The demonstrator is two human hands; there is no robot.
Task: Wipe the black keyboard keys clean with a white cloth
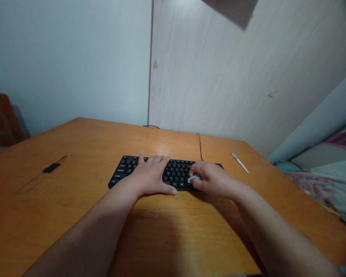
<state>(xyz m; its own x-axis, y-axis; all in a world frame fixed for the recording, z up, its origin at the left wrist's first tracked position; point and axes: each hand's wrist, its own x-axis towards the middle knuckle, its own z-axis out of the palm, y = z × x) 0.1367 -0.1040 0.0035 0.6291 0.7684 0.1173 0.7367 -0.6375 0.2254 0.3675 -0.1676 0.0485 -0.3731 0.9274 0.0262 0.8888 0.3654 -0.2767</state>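
Note:
A black keyboard (175,172) lies on the wooden table in front of me. My left hand (152,175) rests spread and palm down across its left and middle keys, the thumb reaching past the near edge. Over the right part of the keyboard, my right hand (209,179) is closed, its fingers pinching a small crumpled whitish tissue (193,178) against the keys. Part of the keyboard is hidden under both hands, and most of the tissue is inside the right fingers.
Right of the keyboard lies a small brush (240,163) with a white handle. At left is a black piece with a thin loop (51,167). A cable (200,147) runs toward the wall. A wooden chair (2,121) stands at far left; bedding (320,184) is at right.

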